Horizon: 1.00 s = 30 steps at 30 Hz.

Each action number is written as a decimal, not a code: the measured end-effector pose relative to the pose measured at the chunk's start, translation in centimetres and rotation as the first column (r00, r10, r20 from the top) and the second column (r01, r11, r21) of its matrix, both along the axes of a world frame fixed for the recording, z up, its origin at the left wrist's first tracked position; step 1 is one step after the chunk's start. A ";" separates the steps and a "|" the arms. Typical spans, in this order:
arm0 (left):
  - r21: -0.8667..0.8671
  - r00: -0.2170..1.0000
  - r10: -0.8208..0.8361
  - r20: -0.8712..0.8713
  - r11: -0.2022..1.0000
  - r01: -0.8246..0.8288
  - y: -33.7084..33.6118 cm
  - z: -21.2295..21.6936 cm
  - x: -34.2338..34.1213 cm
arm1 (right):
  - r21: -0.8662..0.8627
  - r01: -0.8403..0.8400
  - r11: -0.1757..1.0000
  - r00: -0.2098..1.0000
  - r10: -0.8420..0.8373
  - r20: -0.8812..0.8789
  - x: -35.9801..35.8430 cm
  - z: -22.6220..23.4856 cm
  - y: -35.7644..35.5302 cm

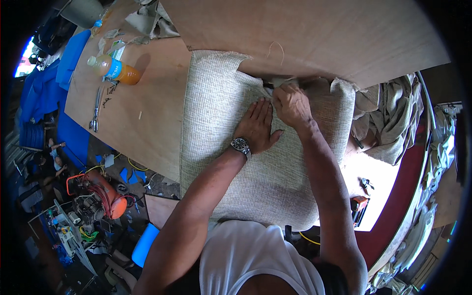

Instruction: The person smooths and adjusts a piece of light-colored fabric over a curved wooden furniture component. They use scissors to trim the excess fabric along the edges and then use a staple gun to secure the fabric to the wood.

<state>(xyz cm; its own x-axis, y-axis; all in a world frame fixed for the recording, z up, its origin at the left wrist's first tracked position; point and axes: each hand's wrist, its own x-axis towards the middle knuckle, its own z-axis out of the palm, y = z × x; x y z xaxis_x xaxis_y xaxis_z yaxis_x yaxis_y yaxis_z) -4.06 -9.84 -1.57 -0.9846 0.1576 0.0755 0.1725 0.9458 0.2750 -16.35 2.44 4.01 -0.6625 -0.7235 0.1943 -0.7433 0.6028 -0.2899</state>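
A padded piece covered in beige woven fabric [211, 123] lies in front of me, its fabric edge uneven along the far side. My left hand [256, 123], with a metal wristwatch, rests flat on the fabric, fingers extended. Just beyond its fingertips and to the right, my right hand [292, 103] is closed at the far edge, where the fabric meets a dark gap under a wooden board [314, 34]. What its fingers hold is hidden; a small pale bit shows beside them.
A bottle of orange liquid [114, 70], scissors [95, 110] and several dark screws [109, 93] are on the plywood at left. Crumpled fabric [393, 118] and an orange-black tool [359, 205] lie at right. A red-orange compressor [105, 196] stands on the floor at lower left.
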 end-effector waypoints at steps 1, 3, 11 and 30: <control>0.004 1.000 -0.009 0.013 1.000 0.009 -0.1 0.0 0.2 | -0.066 -0.095 0.993 0.995 0.093 -0.034 0.2 -0.3 0.3; 0.010 1.000 -0.021 0.018 1.000 0.020 -0.4 0.0 0.2 | -0.074 -0.109 0.991 0.993 0.106 -0.042 1.2 -0.8 0.5; 0.025 0.993 -0.012 -0.121 1.000 0.015 -0.2 -0.8 0.4 | 0.162 0.204 0.965 0.860 -0.256 0.442 -1.2 -2.2 -0.1; 0.023 0.999 -0.013 -0.033 1.000 0.014 -0.2 0.3 0.9 | -0.427 0.143 0.893 0.891 0.071 0.448 5.8 -0.3 2.2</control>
